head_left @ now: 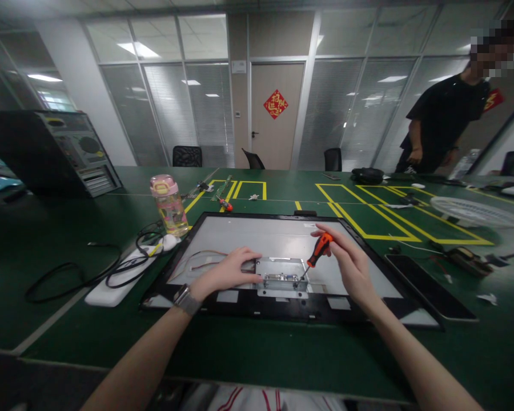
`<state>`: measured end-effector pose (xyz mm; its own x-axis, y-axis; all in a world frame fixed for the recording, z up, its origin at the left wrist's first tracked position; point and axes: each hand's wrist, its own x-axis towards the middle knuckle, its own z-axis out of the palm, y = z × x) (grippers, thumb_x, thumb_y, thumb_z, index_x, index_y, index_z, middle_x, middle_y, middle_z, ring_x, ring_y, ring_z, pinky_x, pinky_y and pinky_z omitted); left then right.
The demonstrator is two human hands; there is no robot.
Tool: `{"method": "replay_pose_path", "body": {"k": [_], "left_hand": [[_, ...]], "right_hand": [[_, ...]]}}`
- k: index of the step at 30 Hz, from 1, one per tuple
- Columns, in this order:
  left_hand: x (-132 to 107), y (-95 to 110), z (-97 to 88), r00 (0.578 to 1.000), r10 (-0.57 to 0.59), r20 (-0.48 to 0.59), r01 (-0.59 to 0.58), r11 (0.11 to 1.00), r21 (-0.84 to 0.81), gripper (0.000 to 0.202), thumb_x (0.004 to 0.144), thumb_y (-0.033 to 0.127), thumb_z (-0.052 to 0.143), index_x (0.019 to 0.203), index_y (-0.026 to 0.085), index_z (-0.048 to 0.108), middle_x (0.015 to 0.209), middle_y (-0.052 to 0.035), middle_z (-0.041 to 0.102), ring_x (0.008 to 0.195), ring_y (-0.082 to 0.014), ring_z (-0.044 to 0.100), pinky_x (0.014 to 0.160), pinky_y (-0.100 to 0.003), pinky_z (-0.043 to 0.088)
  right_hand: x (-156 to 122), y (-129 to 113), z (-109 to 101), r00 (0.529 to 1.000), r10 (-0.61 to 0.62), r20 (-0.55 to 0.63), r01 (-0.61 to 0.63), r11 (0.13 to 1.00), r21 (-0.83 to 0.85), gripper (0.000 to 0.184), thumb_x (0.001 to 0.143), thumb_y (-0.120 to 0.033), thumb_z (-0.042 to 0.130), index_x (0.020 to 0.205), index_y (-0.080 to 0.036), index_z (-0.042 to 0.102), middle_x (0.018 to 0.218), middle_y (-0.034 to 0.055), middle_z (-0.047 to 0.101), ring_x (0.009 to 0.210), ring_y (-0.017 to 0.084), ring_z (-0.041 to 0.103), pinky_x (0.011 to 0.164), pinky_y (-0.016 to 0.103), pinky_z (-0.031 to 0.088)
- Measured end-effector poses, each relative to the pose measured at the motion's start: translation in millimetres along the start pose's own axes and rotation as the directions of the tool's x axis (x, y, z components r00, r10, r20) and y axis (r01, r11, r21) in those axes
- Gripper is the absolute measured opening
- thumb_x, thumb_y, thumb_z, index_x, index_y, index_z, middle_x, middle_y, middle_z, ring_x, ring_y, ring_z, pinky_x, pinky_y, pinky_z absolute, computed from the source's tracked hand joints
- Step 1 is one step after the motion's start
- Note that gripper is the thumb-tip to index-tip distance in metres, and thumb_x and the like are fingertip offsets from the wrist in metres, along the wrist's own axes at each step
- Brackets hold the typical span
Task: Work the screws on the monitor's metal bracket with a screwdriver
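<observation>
A flat monitor panel (240, 234) with a black frame lies back side up on the green table in front of me. On its lower middle sits a silver metal bracket (282, 267) with a row of connectors along its near edge. My left hand (227, 269), with a watch at the wrist, grips the bracket's left edge between thumb and fingers. In my right hand (349, 262) is an orange and black screwdriver (320, 249), held tilted by the handle. Its tip reaches down to the near right corner of the bracket. Thin wires (201, 254) run left from the bracket.
At left are a white power strip (122, 277) with black cables, a pink-lidded bottle (169, 205) and a computer case (51, 151). A smartphone (428, 285) lies right of the panel. Beyond it, another screwdriver (225, 205) lies on the table. A person (448, 120) stands at far right.
</observation>
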<state>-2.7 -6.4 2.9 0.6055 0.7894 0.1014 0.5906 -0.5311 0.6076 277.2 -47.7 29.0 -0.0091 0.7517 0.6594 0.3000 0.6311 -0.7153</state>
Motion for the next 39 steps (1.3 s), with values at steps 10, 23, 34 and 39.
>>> {"method": "replay_pose_path", "body": {"k": [10,23,34,39], "left_hand": [[0.7,-1.4,0.5,1.0,0.016,-0.008,-0.016,1.0,-0.008,0.057,0.078,0.049,0.065,0.128,0.024,0.052,0.116,-0.0059,0.051,0.11,-0.0231,0.05,0.099,-0.032,0.036],[0.8,-2.8,1.5,1.0,0.018,-0.016,-0.018,1.0,-0.005,0.057,0.077,0.049,0.064,0.127,0.024,0.052,0.116,-0.0061,0.052,0.109,-0.0227,0.051,0.098,-0.031,0.037],[-0.5,0.5,-0.7,1.0,0.006,0.002,-0.006,1.0,-0.004,0.059,0.078,0.05,0.063,0.128,0.023,0.051,0.117,-0.0062,0.051,0.11,-0.0227,0.05,0.098,-0.031,0.037],[0.2,-0.7,0.6,1.0,0.009,-0.001,-0.009,1.0,-0.003,0.058,0.078,0.048,0.064,0.128,0.023,0.051,0.116,-0.006,0.051,0.11,-0.0226,0.05,0.098,-0.031,0.037]], "right_hand": [[-0.9,-0.8,0.2,0.998,-0.058,-0.01,0.058,0.998,-0.02,0.029,0.091,-0.029,0.045,0.114,-0.026,0.062,0.095,0.0057,0.064,0.072,0.018,0.054,0.065,0.033,0.045],[0.9,1.0,0.8,0.999,-0.05,0.008,0.05,0.998,-0.043,0.029,0.091,-0.029,0.043,0.115,-0.023,0.058,0.094,0.0067,0.06,0.072,0.018,0.053,0.061,0.032,0.044],[-1.3,2.7,-1.8,0.987,-0.16,0.026,0.162,0.971,-0.175,0.025,0.087,-0.032,0.051,0.109,-0.024,0.059,0.085,0.0042,0.056,0.069,0.018,0.051,0.065,0.033,0.043],[-2.1,2.8,-0.8,0.995,-0.095,0.013,0.095,0.989,-0.116,0.028,0.09,-0.029,0.046,0.116,-0.023,0.056,0.094,0.0065,0.061,0.077,0.02,0.056,0.069,0.034,0.045]]}}
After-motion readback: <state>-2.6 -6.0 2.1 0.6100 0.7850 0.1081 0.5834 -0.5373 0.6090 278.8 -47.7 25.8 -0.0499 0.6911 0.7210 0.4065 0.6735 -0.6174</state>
